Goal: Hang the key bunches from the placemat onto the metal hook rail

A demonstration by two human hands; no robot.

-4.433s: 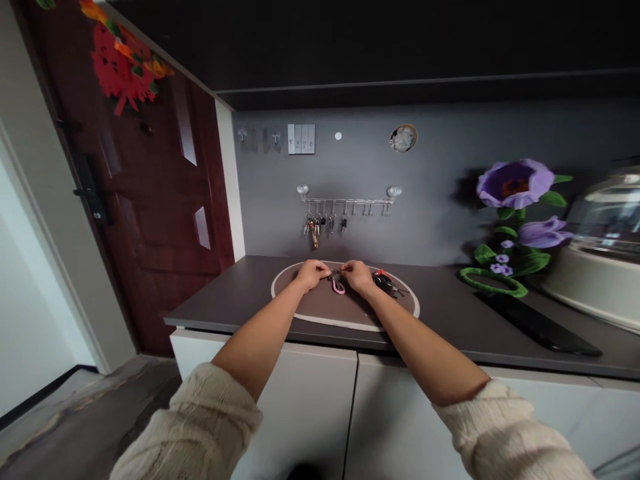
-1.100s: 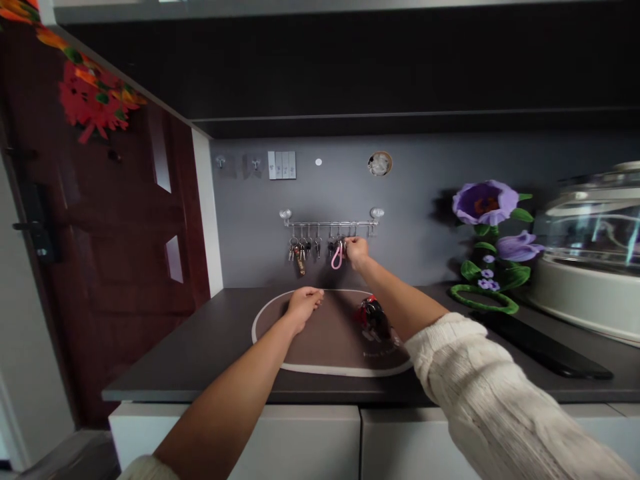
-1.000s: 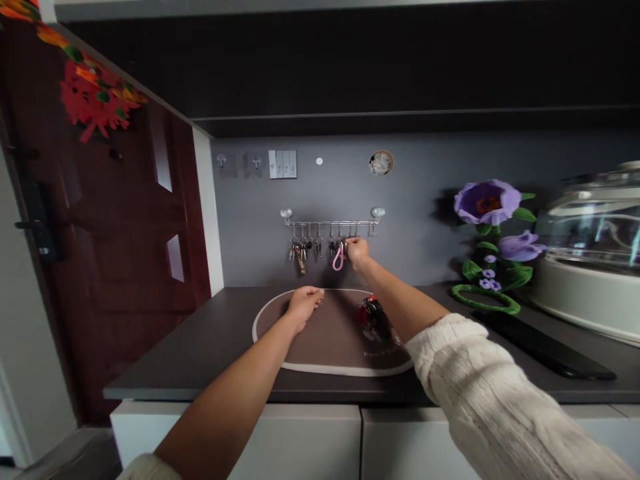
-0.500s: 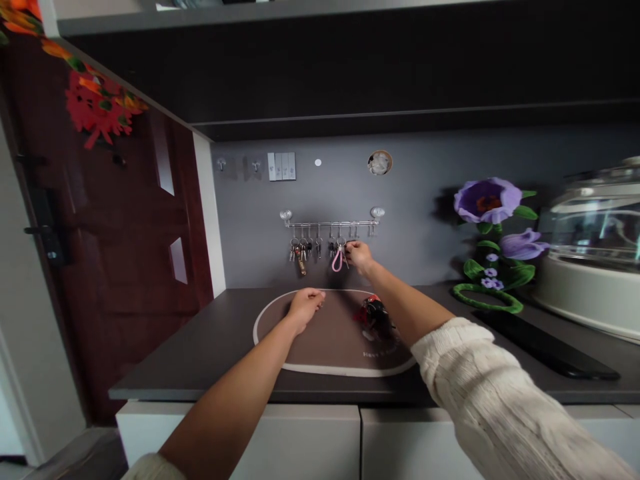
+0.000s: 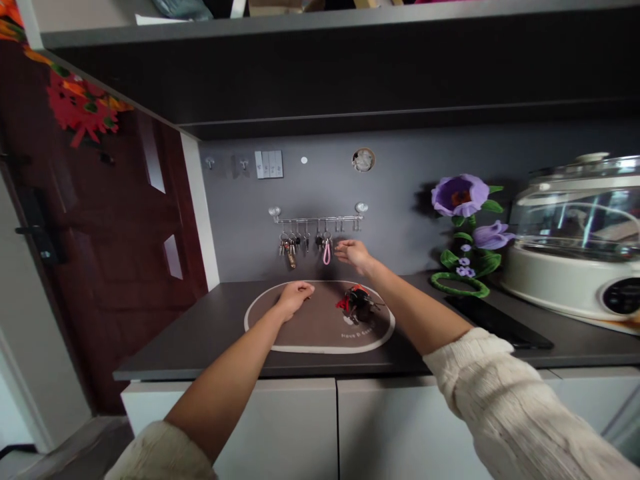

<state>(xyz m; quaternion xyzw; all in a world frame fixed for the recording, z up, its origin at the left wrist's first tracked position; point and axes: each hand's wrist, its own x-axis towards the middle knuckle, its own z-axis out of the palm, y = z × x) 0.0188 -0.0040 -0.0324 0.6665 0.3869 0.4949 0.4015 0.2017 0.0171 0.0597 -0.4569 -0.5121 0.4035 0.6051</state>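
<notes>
A pink-looped key bunch [image 5: 327, 251] hangs from a hook on the chrome wall rail [image 5: 317, 219], beside several other key bunches [image 5: 291, 246]. My right hand [image 5: 353, 254] hovers just right of the pink loop, fingers apart, holding nothing. My left hand [image 5: 294, 296] rests on the oval brown mat [image 5: 320, 333] with its fingers curled loosely, nothing visible in them. A dark key bunch with a red tag [image 5: 357, 302] lies on the mat below my right wrist.
The mat lies on a dark countertop [image 5: 210, 327] over white cabinets. A purple flower ornament [image 5: 463, 230], a black flat slab [image 5: 500, 321] and a white glass-lidded cooker [image 5: 575, 237] stand to the right. A red door [image 5: 105, 227] is at the left.
My right hand carried the pink-looped keys from the mat up to the rail, hung them, then let go and drew back slightly. My left hand stayed on the mat.
</notes>
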